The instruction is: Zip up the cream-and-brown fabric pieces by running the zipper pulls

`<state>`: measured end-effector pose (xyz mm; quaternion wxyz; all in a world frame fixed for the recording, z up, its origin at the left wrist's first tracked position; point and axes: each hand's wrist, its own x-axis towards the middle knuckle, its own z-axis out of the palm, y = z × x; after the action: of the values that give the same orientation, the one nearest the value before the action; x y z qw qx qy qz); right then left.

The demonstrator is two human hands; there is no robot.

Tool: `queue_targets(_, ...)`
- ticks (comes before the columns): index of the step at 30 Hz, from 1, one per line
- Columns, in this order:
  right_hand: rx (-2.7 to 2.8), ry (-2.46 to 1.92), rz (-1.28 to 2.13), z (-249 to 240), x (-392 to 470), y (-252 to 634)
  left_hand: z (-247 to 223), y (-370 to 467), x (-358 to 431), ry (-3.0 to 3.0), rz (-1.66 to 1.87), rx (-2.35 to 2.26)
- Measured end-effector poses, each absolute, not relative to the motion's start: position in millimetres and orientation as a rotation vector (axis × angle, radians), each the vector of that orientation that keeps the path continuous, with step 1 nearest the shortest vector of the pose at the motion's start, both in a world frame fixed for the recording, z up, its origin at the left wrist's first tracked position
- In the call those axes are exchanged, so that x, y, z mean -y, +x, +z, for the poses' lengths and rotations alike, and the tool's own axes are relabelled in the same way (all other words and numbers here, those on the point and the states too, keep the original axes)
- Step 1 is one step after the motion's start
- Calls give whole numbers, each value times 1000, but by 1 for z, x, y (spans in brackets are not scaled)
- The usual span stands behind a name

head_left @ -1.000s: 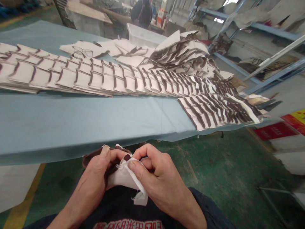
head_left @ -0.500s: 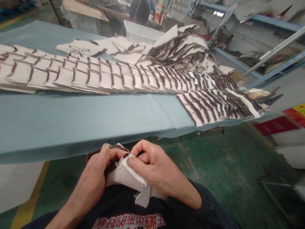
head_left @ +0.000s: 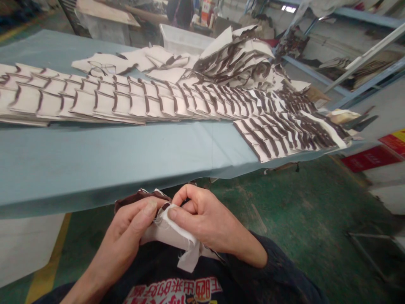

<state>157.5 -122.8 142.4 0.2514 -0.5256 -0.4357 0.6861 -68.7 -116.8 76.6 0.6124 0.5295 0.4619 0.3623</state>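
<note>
Between both hands, in front of my chest, is a white and dark brown fabric piece (head_left: 167, 234) with frayed threads and a loose white flap hanging down. My left hand (head_left: 129, 226) is closed on its brown-edged left part, thumb on top. Thumb and index finger of my right hand (head_left: 202, 217) pinch the white folded edge near a small brown patch. The fingertips of the two hands are close together, and the fabric hides some left fingers.
On the blue-covered table (head_left: 110, 156) lie overlapping rows of white pieces with brown edges (head_left: 123, 97), a shorter striped stack (head_left: 268, 135), a heap of fabric (head_left: 234, 55), glasses (head_left: 101, 69) and a clear bin (head_left: 183, 39). Shelves (head_left: 357, 80) stand at right; a person (head_left: 179, 12) is behind.
My left thumb has lowered and moved right, toward the right hand's fingertips. More brown fabric shows behind the left hand. The right hand keeps its pinch, and the view has shifted slightly.
</note>
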Motion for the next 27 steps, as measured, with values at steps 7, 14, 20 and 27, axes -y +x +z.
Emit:
queue_targets(7, 1196, -1433, 1826, 143, 128, 157, 80, -62, 119, 1319, 867, -1072)
queue_targets(14, 1257, -1418, 1820, 136, 126, 161, 86, -56, 128, 1329, 913, -1235)
queue_targets(20, 1238, -1407, 1656, 132, 126, 158, 94, -56, 120, 1523, 880, -1200)
queue_targets(27, 1127, -1340, 1778, 123, 126, 164, 108, -53, 107, 1771, 947, -1132)
